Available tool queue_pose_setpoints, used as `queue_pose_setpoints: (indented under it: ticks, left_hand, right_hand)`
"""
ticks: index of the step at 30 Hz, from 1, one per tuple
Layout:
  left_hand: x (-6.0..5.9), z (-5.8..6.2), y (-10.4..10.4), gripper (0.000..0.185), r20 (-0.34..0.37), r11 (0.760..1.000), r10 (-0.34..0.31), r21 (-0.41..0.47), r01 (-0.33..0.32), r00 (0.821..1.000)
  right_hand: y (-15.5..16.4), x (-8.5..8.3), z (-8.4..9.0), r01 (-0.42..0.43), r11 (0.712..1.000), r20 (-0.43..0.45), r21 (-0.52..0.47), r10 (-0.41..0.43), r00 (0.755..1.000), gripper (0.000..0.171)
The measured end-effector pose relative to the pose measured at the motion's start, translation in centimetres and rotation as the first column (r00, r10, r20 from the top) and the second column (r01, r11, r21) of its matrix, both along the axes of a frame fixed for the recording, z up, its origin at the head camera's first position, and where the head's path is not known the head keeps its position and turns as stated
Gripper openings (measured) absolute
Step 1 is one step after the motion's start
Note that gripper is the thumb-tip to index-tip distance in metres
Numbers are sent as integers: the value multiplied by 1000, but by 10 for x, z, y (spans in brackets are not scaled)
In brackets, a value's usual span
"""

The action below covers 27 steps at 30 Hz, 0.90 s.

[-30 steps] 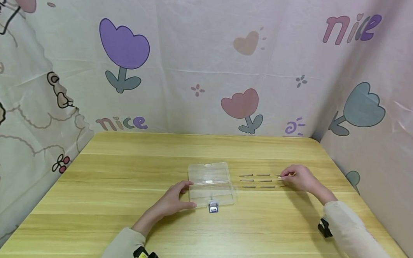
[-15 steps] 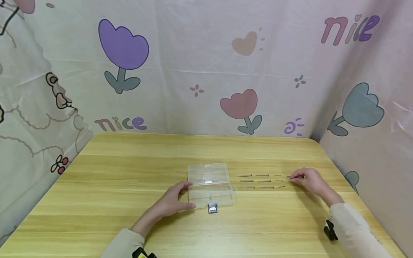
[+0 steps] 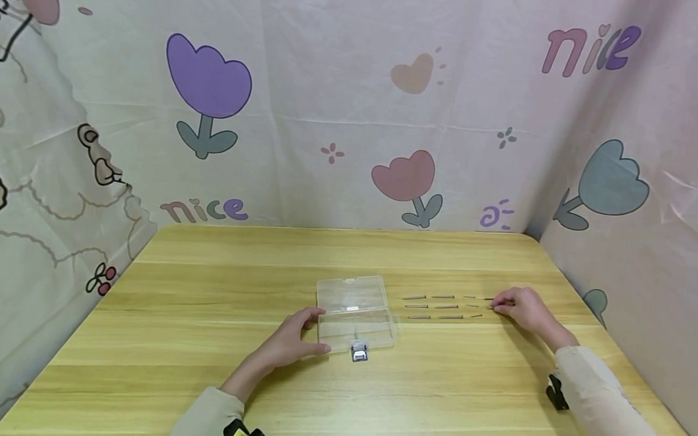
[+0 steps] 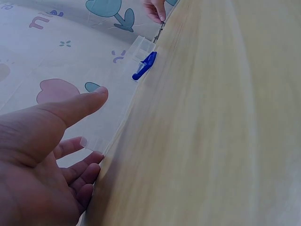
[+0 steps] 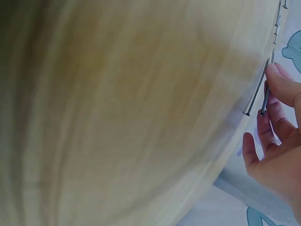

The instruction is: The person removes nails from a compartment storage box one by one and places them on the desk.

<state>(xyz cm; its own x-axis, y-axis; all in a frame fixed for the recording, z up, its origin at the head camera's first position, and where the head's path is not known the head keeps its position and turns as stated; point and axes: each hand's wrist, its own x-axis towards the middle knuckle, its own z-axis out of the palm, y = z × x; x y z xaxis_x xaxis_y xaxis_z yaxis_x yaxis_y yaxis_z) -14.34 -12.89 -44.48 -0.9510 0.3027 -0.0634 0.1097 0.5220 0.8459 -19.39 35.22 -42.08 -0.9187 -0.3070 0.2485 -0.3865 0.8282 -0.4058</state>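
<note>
Where fingertips [image 5: 275, 77] meet, nail [image 5: 265, 100] half-hidden

Light wooden table with rounded corners [image 3: 215, 283], grain running left-right. Enclosed on three sides by a pale pink printed fabric backdrop [image 3: 331, 98], creased. Prints: purple tulip [image 3: 208, 79], pink tulip [image 3: 404, 176], grey-blue tulip [image 3: 614, 179] on the right panel, "nice" lettering [image 3: 591, 49], cartoon sheep on the left panel [image 3: 7, 187]. Lighting soft, even, no hard shadows.
</note>
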Motion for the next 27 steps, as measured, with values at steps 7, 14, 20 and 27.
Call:
queue_pose_setpoints:
  ticks: [7, 14, 20, 27]
  left_hand:
    - [0, 0, 0, 72, 1, 1000, 0, -6, 0, 1000]
    - [1, 2, 1, 71, -3, 1000, -1, -12, 1, 1000]
    - [1, 3, 1, 71, -8, 1000, 0, -17, 0, 1000]
    - [1, 3, 1, 70, -8, 1000, 2, -11, -2, 1000]
  right_hand:
    - [1, -2, -1, 4, 1000, 26, 16, -5, 1000, 8]
    - [0, -3, -1, 6, 1000, 60, 21, -7, 998, 4]
    - [0, -2, 0, 14, 1000, 71, 22, -15, 997, 4]
    - [-2, -3, 3, 11, 1000, 95, 12, -13, 995, 9]
